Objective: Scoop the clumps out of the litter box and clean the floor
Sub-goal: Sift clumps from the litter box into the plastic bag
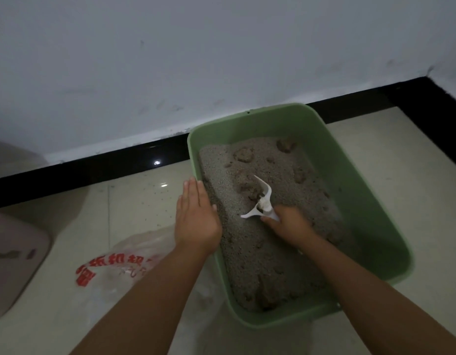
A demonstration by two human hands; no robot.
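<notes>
Gripping white scoop [260, 201] in right hand [291, 226], flat left hand [196, 216] on litter box [362, 201] rim, plastic bag [124, 262] beside

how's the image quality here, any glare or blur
Head view: dim, grainy, bluish; a small glare spot on the black baseboard; wide-angle bending of wall lines; the right hand gripping the white scoop is slightly soft; the litter box stays legible.

Single head view — looks forward and down, close over litter box [370, 201], wall behind.
</notes>
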